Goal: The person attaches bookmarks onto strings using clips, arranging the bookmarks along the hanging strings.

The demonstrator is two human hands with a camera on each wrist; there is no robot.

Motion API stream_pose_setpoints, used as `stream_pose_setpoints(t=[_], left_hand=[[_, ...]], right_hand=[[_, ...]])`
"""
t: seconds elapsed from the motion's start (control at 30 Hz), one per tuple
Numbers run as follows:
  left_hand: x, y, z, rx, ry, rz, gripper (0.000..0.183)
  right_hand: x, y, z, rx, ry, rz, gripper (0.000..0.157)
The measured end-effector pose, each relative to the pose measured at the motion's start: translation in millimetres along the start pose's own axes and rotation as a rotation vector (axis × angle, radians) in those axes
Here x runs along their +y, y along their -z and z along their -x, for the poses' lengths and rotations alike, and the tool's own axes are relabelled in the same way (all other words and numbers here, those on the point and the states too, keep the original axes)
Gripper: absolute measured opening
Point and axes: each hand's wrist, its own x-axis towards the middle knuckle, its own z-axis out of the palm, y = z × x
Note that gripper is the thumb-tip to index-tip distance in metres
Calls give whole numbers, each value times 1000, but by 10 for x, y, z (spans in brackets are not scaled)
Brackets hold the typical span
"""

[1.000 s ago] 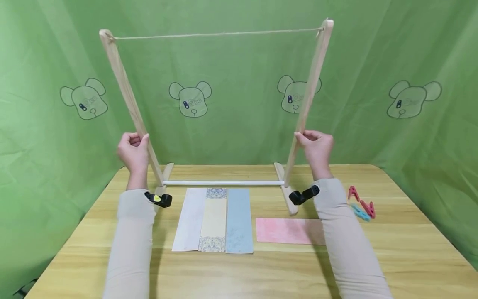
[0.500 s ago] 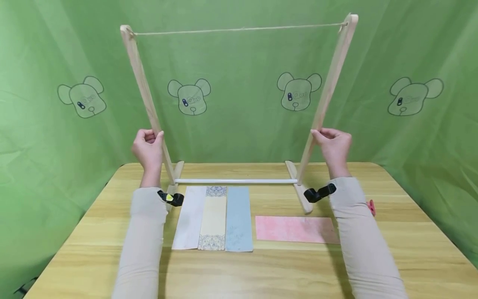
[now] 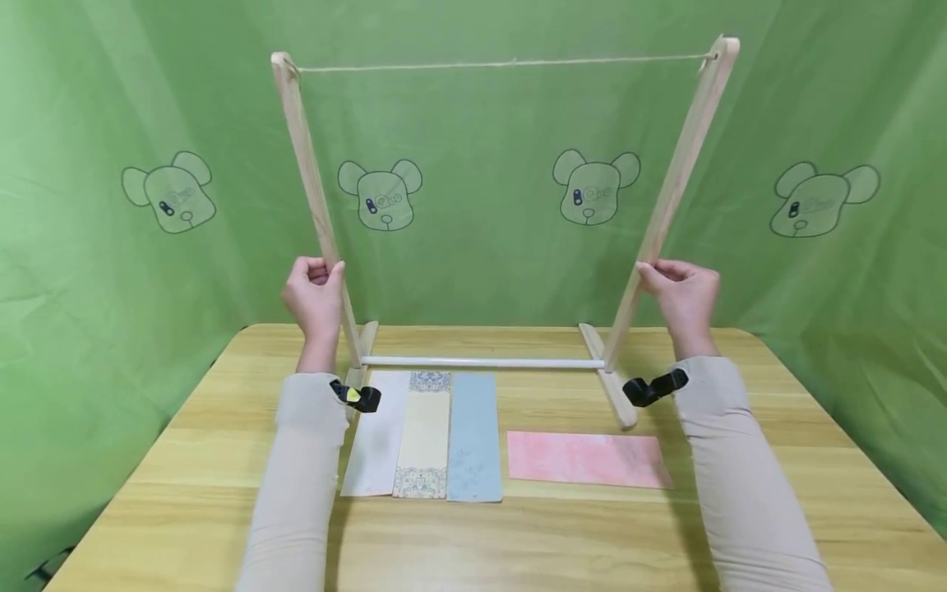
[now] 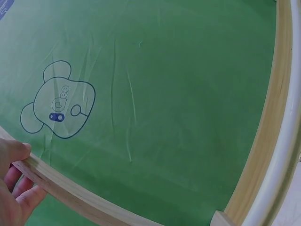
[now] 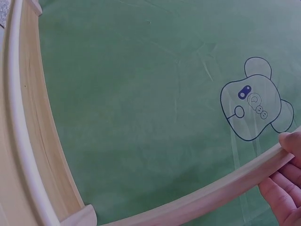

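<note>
A wooden frame [image 3: 688, 156] with two uprights, a twine line [image 3: 510, 62] across the top and a white rod [image 3: 481, 362] low down stands at the back of the table. My left hand [image 3: 316, 300] pinches the left upright between thumb and fingers, about a third of the way up. On the right upright, my right hand [image 3: 682, 300] holds on at a similar height. In the left wrist view, the thumb and fingers [image 4: 32, 197] lie on either side of the wood. The right wrist view shows the same grip, with fingers [image 5: 282, 195] under the upright.
White [image 3: 373, 436], cream patterned [image 3: 423, 432] and blue [image 3: 475, 440] paper strips lie side by side on the wooden table [image 3: 444, 547]. A pink strip [image 3: 588, 459] lies crosswise to their right. A green cloth backdrop [image 3: 473, 123] stands close behind the frame.
Both hands have moved the frame to the right, its feet shifting along the table. The pegs visible at the right earlier are now hidden behind the right sleeve. The paper strips have stayed put.
</note>
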Motion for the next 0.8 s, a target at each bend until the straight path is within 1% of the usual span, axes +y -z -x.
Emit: stream_pose_setpoints(t=[0.27,0.43,0.57,0.7,0.8], left_hand=[[-18,-2,12,-2,-26,9,21],[-17,16,28,-3,-39,-7,22],[-22,23,18,-6,-13,11,24],[-34,33,-3,-17,12,26,25],[-41,59,-18,-37,10,36,27]], right_hand=[[-6,10,28,4,-11,14,14],[-16,11,56,8,-18,57,12],[-14,-3,68,20,8,76,15],[-3,-14,66,26,43,65,20],[0,-8,60,16,56,37,17]])
